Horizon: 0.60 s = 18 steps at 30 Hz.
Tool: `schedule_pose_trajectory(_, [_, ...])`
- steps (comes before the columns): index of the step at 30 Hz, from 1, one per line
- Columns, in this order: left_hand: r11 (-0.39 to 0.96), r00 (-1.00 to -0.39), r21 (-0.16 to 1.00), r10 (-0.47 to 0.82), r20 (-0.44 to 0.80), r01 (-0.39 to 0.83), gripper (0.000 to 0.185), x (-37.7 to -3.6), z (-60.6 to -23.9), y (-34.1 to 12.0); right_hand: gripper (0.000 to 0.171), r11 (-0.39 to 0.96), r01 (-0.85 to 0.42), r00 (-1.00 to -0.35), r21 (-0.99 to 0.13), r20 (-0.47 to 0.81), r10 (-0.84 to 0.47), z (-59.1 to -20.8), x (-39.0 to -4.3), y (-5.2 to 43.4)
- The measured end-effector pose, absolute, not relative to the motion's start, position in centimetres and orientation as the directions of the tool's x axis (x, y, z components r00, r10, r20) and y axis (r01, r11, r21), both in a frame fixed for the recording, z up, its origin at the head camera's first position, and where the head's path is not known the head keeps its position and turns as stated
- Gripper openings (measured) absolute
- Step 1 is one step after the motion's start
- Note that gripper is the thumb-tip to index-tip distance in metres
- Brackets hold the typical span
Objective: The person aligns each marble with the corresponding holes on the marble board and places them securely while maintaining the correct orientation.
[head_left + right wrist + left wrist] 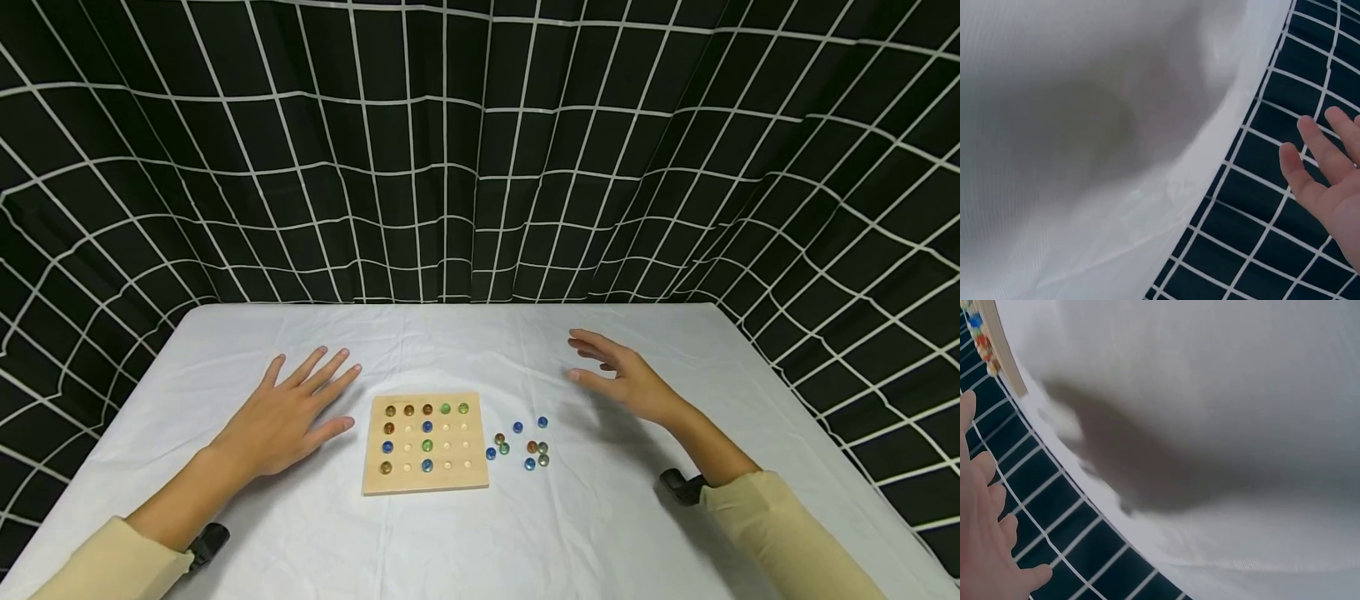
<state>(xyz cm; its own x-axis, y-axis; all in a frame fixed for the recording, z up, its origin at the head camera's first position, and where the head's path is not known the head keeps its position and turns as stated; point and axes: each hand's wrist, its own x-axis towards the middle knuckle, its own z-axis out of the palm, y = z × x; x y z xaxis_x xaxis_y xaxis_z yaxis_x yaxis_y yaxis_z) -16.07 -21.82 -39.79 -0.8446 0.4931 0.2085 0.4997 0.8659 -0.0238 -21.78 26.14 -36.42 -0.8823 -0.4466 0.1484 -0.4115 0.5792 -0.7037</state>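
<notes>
A pale wooden board (456,476) with rows of small round hollows lies on the white cloth, glass marbles filling some of the hollows. Brown and green marbles (446,408) line its far row; blue, brown and green ones sit in the left and middle columns. Left of the board, my left hand (281,425) is spread with fingers straight, holding nothing. My right hand (630,383) hovers over the cloth at the right, fingers loosely bent and nothing in them. Between board and right hand lie several loose marbles (531,447), blue, green and brown.
The white cloth (600,533) covers the table, its far edge meeting a black curtain (420,192) with a white grid that also hangs at both sides. A dark wrist device (681,486) is strapped below the right forearm, another (207,544) below the left.
</notes>
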Motion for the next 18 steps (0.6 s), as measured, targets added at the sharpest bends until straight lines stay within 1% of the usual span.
schedule_pose_trajectory(7, [0.837, -0.831, 0.016, 0.541, 0.132, 0.547, 0.070, -15.3, -40.1, -20.7, 0.059, 0.551, -0.384, -0.882, -0.741, 0.118, -0.456, -36.7, -21.5, 25.3])
schedule_pose_trajectory(12, [0.814, -0.815, 0.067, 0.568, 0.115, 0.577, 0.072, -14.9, -40.4, -20.3, 0.054, 0.546, -0.395, -0.870, -0.739, 0.109, -0.482, -37.2, -21.3, 24.8])
schedule_pose_trajectory(18, [0.811, -0.818, 0.106, 0.570, 0.077, 0.576, 0.074, -14.7, -40.6, -20.1, 0.052, 0.526, -0.423, -0.844, -0.737, 0.110, -0.525, -38.1, -21.3, 24.3])
